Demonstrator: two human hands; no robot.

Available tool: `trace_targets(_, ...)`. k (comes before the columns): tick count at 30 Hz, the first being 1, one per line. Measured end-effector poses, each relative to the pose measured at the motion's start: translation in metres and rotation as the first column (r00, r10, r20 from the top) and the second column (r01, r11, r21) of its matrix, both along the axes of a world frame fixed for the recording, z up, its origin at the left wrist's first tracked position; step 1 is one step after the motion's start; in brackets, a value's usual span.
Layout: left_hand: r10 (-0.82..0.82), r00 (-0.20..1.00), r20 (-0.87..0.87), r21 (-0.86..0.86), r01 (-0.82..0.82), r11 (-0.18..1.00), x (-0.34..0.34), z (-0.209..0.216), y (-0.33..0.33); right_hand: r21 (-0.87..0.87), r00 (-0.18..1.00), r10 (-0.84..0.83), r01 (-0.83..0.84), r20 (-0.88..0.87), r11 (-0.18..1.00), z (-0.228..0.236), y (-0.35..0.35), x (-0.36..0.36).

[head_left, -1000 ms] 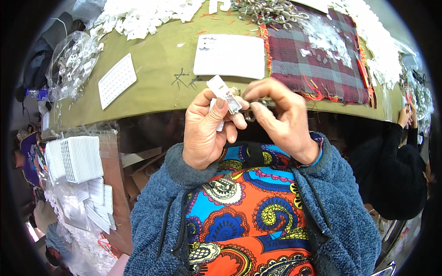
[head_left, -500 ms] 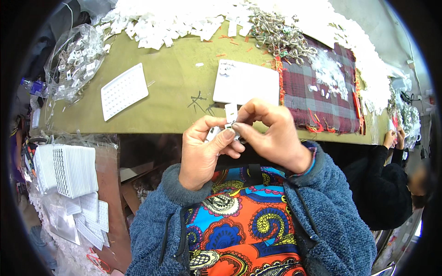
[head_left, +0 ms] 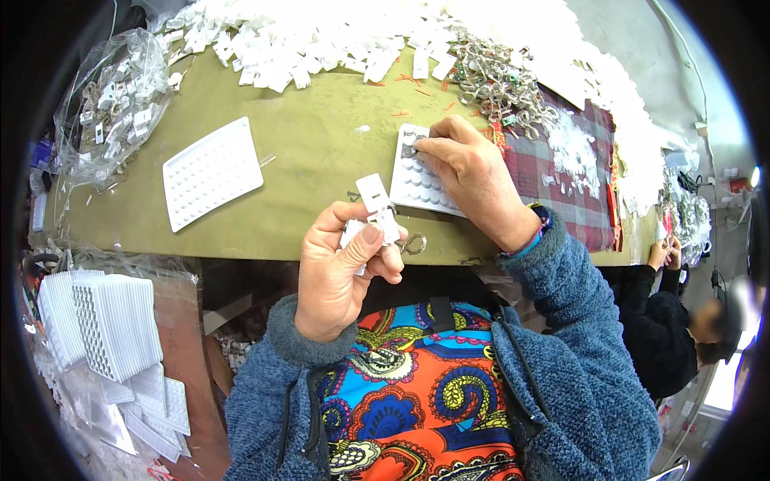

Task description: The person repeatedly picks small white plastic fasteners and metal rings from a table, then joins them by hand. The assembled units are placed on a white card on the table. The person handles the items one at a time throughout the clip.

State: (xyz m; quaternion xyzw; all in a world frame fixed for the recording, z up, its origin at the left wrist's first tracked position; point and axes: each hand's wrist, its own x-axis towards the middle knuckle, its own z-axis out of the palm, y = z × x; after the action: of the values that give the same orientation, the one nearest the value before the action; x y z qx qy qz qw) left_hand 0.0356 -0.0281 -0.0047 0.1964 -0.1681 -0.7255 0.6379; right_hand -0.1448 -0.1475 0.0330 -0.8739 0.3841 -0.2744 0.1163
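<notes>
My left hand [head_left: 337, 268] is closed around a few small white plastic casings [head_left: 372, 192], one standing up above the thumb. A metal ring [head_left: 414, 244] pokes out beside its fingers. My right hand [head_left: 473, 176] reaches over a white dimpled tray [head_left: 413, 183], thumb and finger pinched together at its far left corner. Small grey discs [head_left: 411, 135] sit at that corner, partly covered by the fingertips. Whatever the pinch holds is too small to make out.
Another white dimpled tray [head_left: 212, 172] lies at left. White plastic parts [head_left: 321, 52] heap along the back, beside metal rings and chains [head_left: 501, 80]. A plaid cloth [head_left: 553, 204] holds clear bits. Stacked trays [head_left: 120, 329] stand lower left. A co-worker [head_left: 658, 337] sits at far right.
My right hand has left the casings in my left hand and moved up and right onto the tray's corner. My left hand keeps its casings, a little lower and further left.
</notes>
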Motion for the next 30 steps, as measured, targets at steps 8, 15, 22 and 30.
trace_targets(8, -0.002, 1.0, -0.018, 0.006, 0.002, 1.0, 0.0, -0.002, -0.004, 0.173, 0.985, -0.099, 0.074, 0.139, 0.982, 0.011, -0.008, -0.002)
trace_targets(15, -0.002, 0.999, -0.039, -0.012, 0.002, 1.0, 0.0, 0.0, -0.006, -0.019, 0.996, 0.06, -0.061, -0.062, 0.998, 0.002, -0.012, 0.001)
trace_targets(22, 0.012, 0.999, -0.047, 0.027, -0.011, 1.0, -0.005, 0.005, -0.005, 0.096, 0.995, 0.044, -0.053, 0.088, 0.994, 0.012, 0.002, 0.003)
trace_targets(30, -0.008, 0.999, -0.047, 0.053, 0.01, 0.999, -0.019, 0.007, 0.004, 0.154, 0.923, 0.099, -0.166, 0.371, 0.974, 0.03, 0.069, 0.006)
